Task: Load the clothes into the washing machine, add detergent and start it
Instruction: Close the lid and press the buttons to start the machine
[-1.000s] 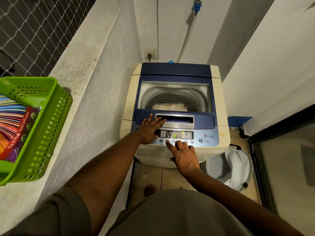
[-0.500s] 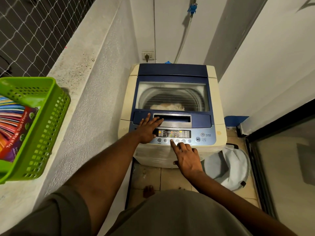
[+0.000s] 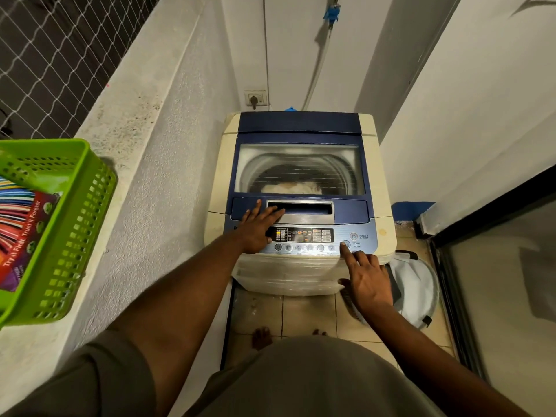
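Right now the right hand (image 3: 365, 278) holds nothing: its forefinger is stretched out with the tip on the start button (image 3: 346, 244), the other fingers loosely bent. Beside that tip the label reads "START PAUSE", and just beyond it sits the power button (image 3: 353, 236), marked "POWER" with smaller print I read as "AUTO OFF". A tip that slides forward could hit it and shut the washer (image 3: 382, 206) off, and a second tap on start would likely pause the cycle. Further left the display (image 3: 304, 235) is lit, its small print too fine to read. The left hand (image 3: 258, 228) lies flat and spread past the display, fingers on the lid (image 3: 301, 124). Its heel is by the program keys and could change a setting if it leans. Beyond both hands the clothes (image 3: 290, 188) show through the closed lid's window. Whether detergent went in cannot be told. Far left of the left hand, a basket (image 3: 75, 224) holds a pack (image 3: 21, 236) printed "Try it First. Trust it Forever".
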